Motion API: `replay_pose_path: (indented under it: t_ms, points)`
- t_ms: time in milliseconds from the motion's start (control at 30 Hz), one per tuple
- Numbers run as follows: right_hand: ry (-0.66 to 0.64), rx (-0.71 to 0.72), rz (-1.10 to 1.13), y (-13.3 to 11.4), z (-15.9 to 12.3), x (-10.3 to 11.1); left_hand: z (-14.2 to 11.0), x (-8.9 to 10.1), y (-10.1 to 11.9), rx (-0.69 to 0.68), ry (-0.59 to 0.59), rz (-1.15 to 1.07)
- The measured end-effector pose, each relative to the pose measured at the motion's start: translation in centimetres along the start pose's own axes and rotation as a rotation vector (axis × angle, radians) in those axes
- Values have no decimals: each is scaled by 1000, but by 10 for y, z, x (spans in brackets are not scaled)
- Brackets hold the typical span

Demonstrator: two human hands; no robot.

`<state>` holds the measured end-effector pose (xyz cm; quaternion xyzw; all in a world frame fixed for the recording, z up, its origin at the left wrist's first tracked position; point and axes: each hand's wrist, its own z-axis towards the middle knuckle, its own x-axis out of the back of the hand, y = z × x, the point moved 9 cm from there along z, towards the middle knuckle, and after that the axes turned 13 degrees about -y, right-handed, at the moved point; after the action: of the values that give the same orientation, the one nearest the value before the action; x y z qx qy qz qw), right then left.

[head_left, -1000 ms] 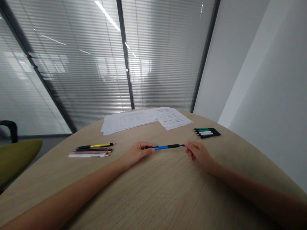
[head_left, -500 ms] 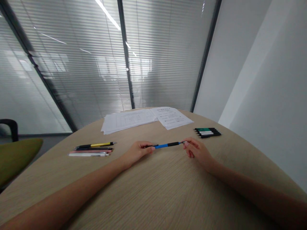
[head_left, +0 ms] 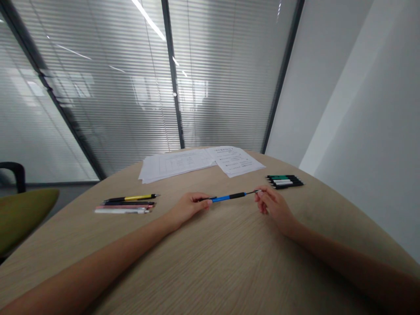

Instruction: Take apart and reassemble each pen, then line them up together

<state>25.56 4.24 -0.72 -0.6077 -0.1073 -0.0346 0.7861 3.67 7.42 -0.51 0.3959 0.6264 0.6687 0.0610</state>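
Note:
My left hand (head_left: 193,204) is closed around the rear part of a blue pen (head_left: 221,198) with a black rubber grip, held nearly level just above the table. From the pen's front end sticks out a thin dark refill (head_left: 251,192). Fingers of my right hand (head_left: 271,203) pinch the refill's far end, where a small silvery bit shows. Whether the pen's tip cone is still on the refill is too small to tell.
Left of my hands lie several pens (head_left: 126,204), yellow-black, dark, pink and white. A row of black, green and white pen parts (head_left: 285,181) lies at the right. Printed papers (head_left: 180,165) rest at the back of the round wooden table (head_left: 197,271). A green chair (head_left: 28,214) stands left.
My right hand has moved a little to the right, away from the pen. More of the thin dark refill now shows between the pen and my fingers. My left hand stays in place.

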Motion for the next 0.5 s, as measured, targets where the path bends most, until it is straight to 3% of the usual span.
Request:
replay_pose_path:
  t_ms: [500]
  points:
    - [77,4,-4,7,1,14,1,0,-3,-8,2,-6]
